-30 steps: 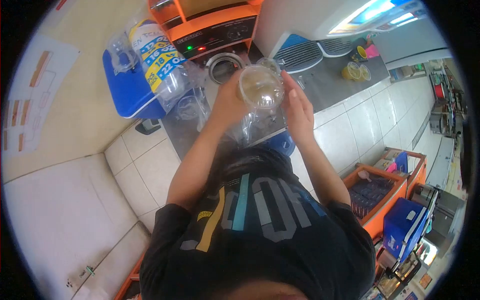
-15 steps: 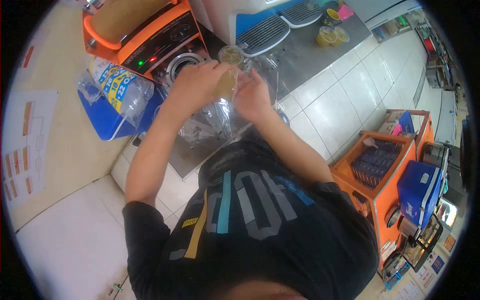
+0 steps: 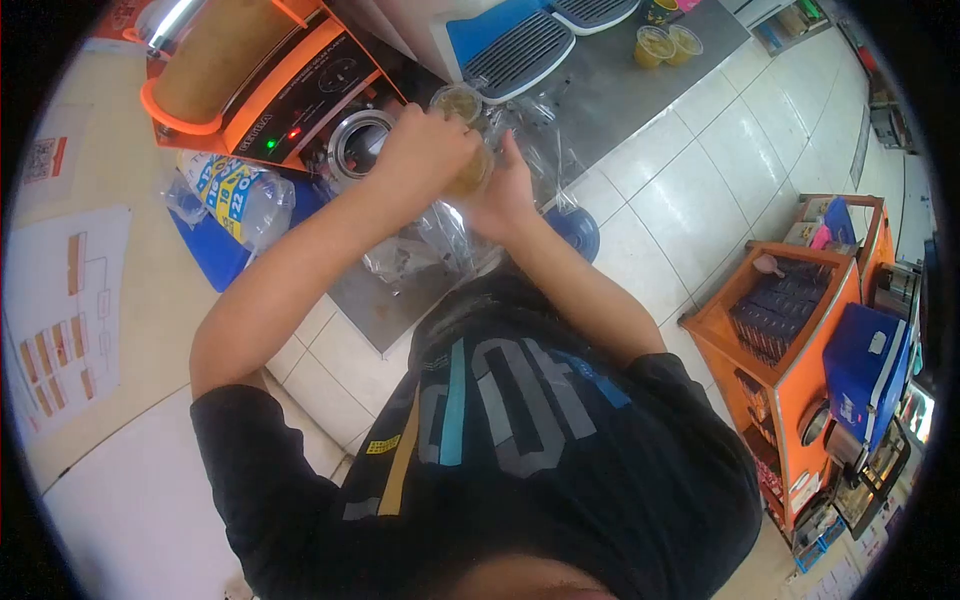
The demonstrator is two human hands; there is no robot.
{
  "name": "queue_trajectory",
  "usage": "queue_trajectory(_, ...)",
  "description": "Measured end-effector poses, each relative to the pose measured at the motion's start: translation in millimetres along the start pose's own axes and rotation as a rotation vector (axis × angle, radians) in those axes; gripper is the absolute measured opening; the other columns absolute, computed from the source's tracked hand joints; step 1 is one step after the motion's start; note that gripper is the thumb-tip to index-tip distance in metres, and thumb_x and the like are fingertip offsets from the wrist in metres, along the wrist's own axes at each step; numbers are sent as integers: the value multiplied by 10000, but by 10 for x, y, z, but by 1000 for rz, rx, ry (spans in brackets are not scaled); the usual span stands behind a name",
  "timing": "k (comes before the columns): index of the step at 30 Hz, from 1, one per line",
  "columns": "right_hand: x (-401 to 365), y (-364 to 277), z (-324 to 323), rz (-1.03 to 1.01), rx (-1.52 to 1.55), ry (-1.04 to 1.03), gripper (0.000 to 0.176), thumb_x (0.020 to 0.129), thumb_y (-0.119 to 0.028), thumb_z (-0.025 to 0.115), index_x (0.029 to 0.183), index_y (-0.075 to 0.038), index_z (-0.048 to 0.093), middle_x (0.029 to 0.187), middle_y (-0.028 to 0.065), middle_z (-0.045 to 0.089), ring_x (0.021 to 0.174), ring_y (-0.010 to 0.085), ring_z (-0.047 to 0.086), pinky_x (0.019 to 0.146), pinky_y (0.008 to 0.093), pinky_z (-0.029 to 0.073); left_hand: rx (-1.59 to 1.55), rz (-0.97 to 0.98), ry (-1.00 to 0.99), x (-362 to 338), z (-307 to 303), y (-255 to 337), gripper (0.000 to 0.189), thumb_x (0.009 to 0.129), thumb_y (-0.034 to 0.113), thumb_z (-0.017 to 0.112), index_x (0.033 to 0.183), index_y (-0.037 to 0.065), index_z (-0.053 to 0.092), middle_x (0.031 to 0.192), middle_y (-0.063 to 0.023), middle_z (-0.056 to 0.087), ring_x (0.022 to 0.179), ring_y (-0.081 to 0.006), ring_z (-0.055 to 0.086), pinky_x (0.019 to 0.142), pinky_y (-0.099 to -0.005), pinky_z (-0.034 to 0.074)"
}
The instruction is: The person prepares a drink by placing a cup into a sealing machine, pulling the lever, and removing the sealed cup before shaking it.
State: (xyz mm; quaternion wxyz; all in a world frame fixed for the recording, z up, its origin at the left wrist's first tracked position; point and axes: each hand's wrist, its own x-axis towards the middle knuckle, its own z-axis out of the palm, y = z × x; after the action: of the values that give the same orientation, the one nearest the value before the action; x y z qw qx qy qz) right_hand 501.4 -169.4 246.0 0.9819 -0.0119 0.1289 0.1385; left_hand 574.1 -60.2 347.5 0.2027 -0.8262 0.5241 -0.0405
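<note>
My left hand (image 3: 430, 150) is closed over the upper side of a clear plastic cup (image 3: 471, 176) with a yellowish-brown drink in it. From the other side, my right hand (image 3: 505, 195) cups the same cup, its thumb pointing up and its other fingers partly hidden. Crumpled clear plastic (image 3: 440, 235) lies under and around both hands. Just beyond my left hand stands another filled cup (image 3: 457, 101). Left of that hand is the round metal ring (image 3: 358, 143) of an orange and black cup sealing machine (image 3: 310, 85), with green and red lights lit.
A blue-and-grey drip tray (image 3: 520, 58) sits at the back of the metal counter (image 3: 610, 110). Two filled cups (image 3: 668, 46) stand near its far edge. A bag of clear cups (image 3: 235, 200) rests on a blue surface at left. An orange cabinet (image 3: 800, 370) stands at right.
My view has shifted a little. My right hand has closed in round the cup, its fingers less spread. My left hand stays on the cup.
</note>
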Motion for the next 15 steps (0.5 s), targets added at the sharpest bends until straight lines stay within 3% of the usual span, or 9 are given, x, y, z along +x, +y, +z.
queue_trajectory(7,-15,-67,-34,-40,-127,-39,748,1028,-632,335,1534,-82,355,1545,140,426,1412,329,424,1189,520,288,-160,125,183,-4,-71,-270,347,810,196,687,1153,183,640,990,-34,660,950,-243,658,759,-400,512)
queue_trajectory(10,-10,-122,63,-57,-105,-58,746,1031,-628,340,1549,-91,330,1503,165,452,1341,337,484,1145,526,351,-273,126,235,13,-289,-529,431,753,181,740,1173,191,644,953,-40,639,945,-266,642,779,-411,514)
queue_trajectory(11,-4,-155,142,-73,-116,-87,756,1032,-635,332,1560,-95,311,1488,175,457,1308,337,506,1123,530,378,-357,60,193,-6,-423,-613,533,697,125,785,1210,183,655,1004,-54,658,977,-301,636,834,-418,515)
queue_trajectory(14,15,-244,423,-131,-200,-180,787,1036,-640,317,1598,-97,231,1509,206,407,1266,342,538,1083,498,437,-419,63,394,-68,-774,-861,511,700,126,781,1196,176,671,1020,-49,677,988,-284,648,825,-401,529)
queue_trajectory(15,1,-284,556,-154,-241,-221,785,1038,-637,316,1600,-97,224,1512,206,407,1261,340,542,1080,490,442,-475,24,371,-100,-918,-913,536,697,88,785,1217,149,676,1073,-73,686,1010,-298,642,853,-407,525)
